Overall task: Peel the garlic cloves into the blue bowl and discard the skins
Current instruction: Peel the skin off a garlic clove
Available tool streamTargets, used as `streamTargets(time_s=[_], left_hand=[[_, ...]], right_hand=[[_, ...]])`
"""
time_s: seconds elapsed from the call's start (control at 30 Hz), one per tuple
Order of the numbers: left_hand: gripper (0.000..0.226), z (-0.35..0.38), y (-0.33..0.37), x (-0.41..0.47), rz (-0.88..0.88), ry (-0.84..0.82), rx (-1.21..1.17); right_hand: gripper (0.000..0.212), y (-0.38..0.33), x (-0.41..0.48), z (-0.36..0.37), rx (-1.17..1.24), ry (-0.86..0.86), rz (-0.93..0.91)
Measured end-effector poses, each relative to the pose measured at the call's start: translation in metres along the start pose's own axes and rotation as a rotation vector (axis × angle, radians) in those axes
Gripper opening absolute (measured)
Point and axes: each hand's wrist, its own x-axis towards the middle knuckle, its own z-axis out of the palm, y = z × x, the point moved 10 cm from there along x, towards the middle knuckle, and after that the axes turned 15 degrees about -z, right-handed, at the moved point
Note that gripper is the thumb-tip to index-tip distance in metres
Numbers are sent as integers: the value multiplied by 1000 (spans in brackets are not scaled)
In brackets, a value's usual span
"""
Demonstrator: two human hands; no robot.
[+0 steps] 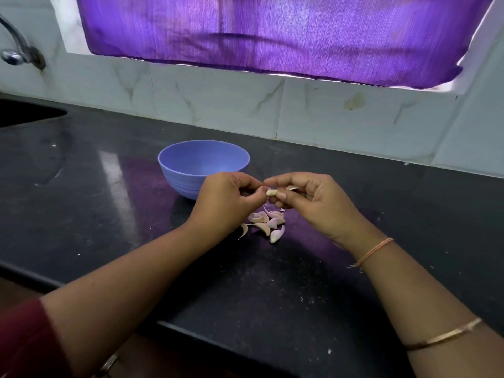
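A blue bowl (pixel 188 162) stands on the black counter (pixel 109 186), just behind my hands; what I see of its inside is bare. Both hands meet above the counter in front of the bowl's right side. My right hand (pixel 313 203) pinches a small pale garlic clove (pixel 271 192) between thumb and fingers, with a piece of skin (pixel 293 187) showing behind the fingers. My left hand (pixel 226 200) has its fingers curled and pinches at the clove's left end. Below the hands lies a small pile of unpeeled cloves and loose skins (pixel 266 223).
A sink (pixel 24 113) is cut into the counter at the far left, with a chrome tap (pixel 16 50) above it. White tiles (pixel 327 110) back the counter, under a purple curtain (pixel 272 34). The counter's front edge (pixel 245 353) runs under my forearms.
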Motion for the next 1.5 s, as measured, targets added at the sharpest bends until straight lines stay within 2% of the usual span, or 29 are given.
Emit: streamTargets(time_s=[0.17,0.3,0.5,0.77,1.5], left_hand=[[10,0,-6,4,-37,14,45],[9,3,-8,3,-52,-27,44],[6,-2,-3,0,-43,-19,-92],[12,4,2,-4,-48,-109,-187],[9,2,2,-2,-2,-61,-91]], right_hand=[[21,-5,0,-4,-33,40,-21],[10,-6,0,-16,-159,100,-29],[11,-1,0,-18,-180,134,-32],[9,2,-1,-23,-251,172,-23],[13,4,-2,-20,-245,134,9]])
